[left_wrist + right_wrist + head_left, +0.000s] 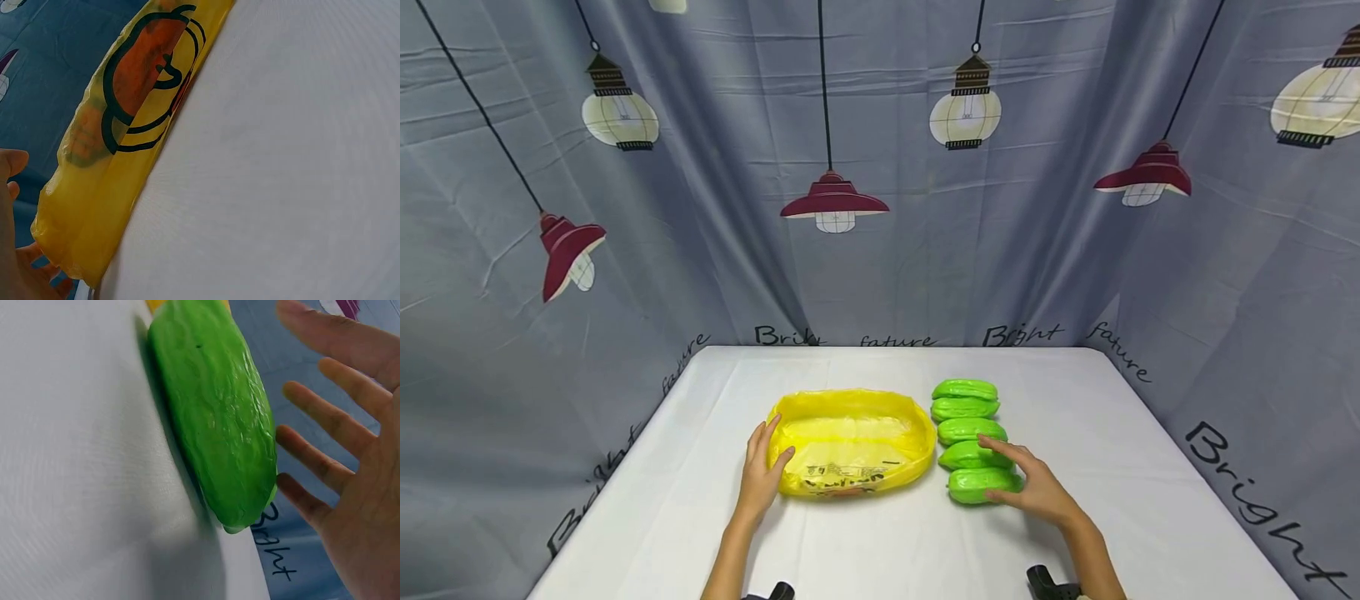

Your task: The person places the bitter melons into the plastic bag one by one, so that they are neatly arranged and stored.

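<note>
A yellow plastic bag [850, 400] lies on the white table with its mouth spread wide and its rim raised. My left hand [762, 471] is at the bag's left end, fingers along the outside and thumb over the rim; the left wrist view shows those fingers loosely spread by the bag's end. To the right of the bag, several green ridged vegetables resembling bitter melons [964, 389] lie stacked in a column, front to back. Over the right ends of the nearest ones hovers my right hand [1037, 487]. In the right wrist view its fingers are spread beside the nearest melon [212, 419], gripping nothing.
White cloth covers the table [880, 558], whose far edge meets a grey-blue curtain [880, 283] printed with lamps and lettering. The curtain also hangs along both sides. Black print and an orange patch [140, 69] mark the bag's near side.
</note>
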A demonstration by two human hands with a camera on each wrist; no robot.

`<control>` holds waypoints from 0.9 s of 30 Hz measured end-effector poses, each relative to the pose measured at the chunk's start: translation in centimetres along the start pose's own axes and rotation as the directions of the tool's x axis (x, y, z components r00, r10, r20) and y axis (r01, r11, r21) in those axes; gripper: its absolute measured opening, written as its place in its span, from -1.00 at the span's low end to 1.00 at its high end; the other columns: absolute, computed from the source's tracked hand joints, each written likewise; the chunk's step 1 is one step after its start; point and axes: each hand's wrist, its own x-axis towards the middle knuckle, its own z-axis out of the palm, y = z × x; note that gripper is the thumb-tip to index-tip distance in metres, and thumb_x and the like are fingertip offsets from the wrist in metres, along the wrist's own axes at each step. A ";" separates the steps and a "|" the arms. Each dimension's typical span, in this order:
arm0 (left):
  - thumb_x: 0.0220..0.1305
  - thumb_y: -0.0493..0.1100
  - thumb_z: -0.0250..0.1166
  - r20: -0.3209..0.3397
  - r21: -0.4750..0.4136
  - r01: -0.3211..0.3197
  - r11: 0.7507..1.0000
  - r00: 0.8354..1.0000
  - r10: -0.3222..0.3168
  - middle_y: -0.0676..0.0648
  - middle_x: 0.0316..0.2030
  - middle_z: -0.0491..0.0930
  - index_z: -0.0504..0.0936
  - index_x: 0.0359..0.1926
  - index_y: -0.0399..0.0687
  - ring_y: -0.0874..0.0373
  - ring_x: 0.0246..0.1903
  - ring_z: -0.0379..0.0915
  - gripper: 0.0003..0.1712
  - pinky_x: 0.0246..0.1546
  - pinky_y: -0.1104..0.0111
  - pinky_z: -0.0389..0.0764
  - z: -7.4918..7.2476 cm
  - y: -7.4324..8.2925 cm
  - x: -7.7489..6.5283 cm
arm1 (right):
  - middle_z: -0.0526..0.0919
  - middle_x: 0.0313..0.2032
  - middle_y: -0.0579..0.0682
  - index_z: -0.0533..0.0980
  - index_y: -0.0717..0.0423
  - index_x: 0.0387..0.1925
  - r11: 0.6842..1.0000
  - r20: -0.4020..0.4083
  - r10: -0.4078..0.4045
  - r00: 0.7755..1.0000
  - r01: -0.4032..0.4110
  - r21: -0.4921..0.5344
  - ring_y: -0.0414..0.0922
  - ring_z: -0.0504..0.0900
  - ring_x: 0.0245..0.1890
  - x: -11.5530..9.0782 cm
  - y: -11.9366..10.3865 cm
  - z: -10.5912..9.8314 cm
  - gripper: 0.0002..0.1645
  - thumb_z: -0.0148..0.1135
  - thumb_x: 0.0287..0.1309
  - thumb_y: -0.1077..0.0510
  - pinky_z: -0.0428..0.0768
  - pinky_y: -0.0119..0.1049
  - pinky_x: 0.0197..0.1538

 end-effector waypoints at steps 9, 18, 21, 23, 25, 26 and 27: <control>0.25 -0.11 0.17 -0.007 0.005 0.011 1.000 1.000 -0.011 -0.30 0.38 -0.26 0.15 0.38 0.09 -0.37 0.30 -0.26 -0.31 0.00 -0.37 0.06 0.3 -0.5 0.0 | 0.50 0.11 -0.14 0.41 -0.11 0.20 0.996 0.048 -0.054 0.997 0.057 -0.068 0.05 0.35 0.13 0.1 0.0 0.6 -0.12 0.51 -0.29 0.03 0.23 0.25 0.10; 0.25 -0.04 0.16 0.004 0.014 0.022 1.000 1.000 -0.022 -0.29 0.38 -0.27 0.15 0.38 0.17 -0.37 0.30 -0.25 -0.31 0.01 -0.36 0.06 0.4 -0.6 0.0 | 0.45 0.13 -0.24 0.42 -0.25 0.18 0.997 0.087 -0.037 0.995 0.042 -0.064 0.02 0.35 0.16 0.0 0.5 0.8 -0.13 0.52 -0.32 0.07 0.22 0.23 0.13; 0.26 -0.04 0.15 0.017 0.013 0.038 0.999 0.999 -0.038 -0.30 0.38 -0.28 0.14 0.38 0.18 -0.39 0.30 -0.26 -0.31 0.01 -0.37 0.06 0.5 -0.9 0.0 | 0.46 0.12 -0.24 0.43 -0.24 0.17 0.996 0.093 -0.048 0.995 0.055 -0.070 -0.02 0.37 0.13 -0.1 0.7 0.8 -0.15 0.51 -0.30 0.05 0.25 0.22 0.11; 0.27 -0.06 0.14 0.026 0.015 0.051 0.999 0.998 -0.051 -0.32 0.37 -0.29 0.13 0.39 0.17 -0.42 0.29 -0.27 -0.31 -0.01 -0.38 0.06 0.5 -1.1 0.0 | 0.47 0.11 -0.22 0.43 -0.20 0.17 0.995 0.107 -0.058 0.993 0.067 -0.077 -0.05 0.39 0.11 -0.1 0.9 0.8 -0.16 0.51 -0.29 0.03 0.28 0.20 0.09; 0.28 -0.05 0.13 0.033 0.017 0.062 0.998 0.998 -0.062 -0.33 0.37 -0.30 0.12 0.39 0.17 -0.44 0.28 -0.27 -0.32 -0.02 -0.39 0.07 0.5 -1.4 -0.1 | 0.49 0.10 -0.21 0.44 -0.18 0.17 0.993 0.126 -0.068 0.990 0.079 -0.084 -0.07 0.40 0.08 -0.2 1.1 0.9 -0.19 0.49 -0.26 0.00 0.31 0.20 0.06; 0.28 -0.05 0.12 0.033 0.021 0.064 0.998 0.997 -0.064 -0.34 0.36 -0.30 0.12 0.39 0.16 -0.45 0.27 -0.26 -0.32 -0.03 -0.39 0.08 0.5 -1.5 -0.1 | 0.49 0.09 -0.20 0.44 -0.18 0.17 0.993 0.137 -0.071 0.988 0.084 -0.087 -0.07 0.40 0.07 -0.2 1.1 1.0 -0.20 0.48 -0.24 -0.01 0.32 0.20 0.05; 0.29 -0.05 0.12 0.033 0.023 0.064 0.998 0.997 -0.065 -0.35 0.36 -0.29 0.12 0.39 0.15 -0.46 0.27 -0.25 -0.32 -0.03 -0.39 0.08 0.5 -1.7 -0.1 | 0.50 0.09 -0.20 0.44 -0.17 0.16 0.992 0.147 -0.074 0.986 0.088 -0.088 -0.07 0.40 0.06 -0.2 1.2 1.0 -0.22 0.47 -0.22 -0.03 0.32 0.20 0.04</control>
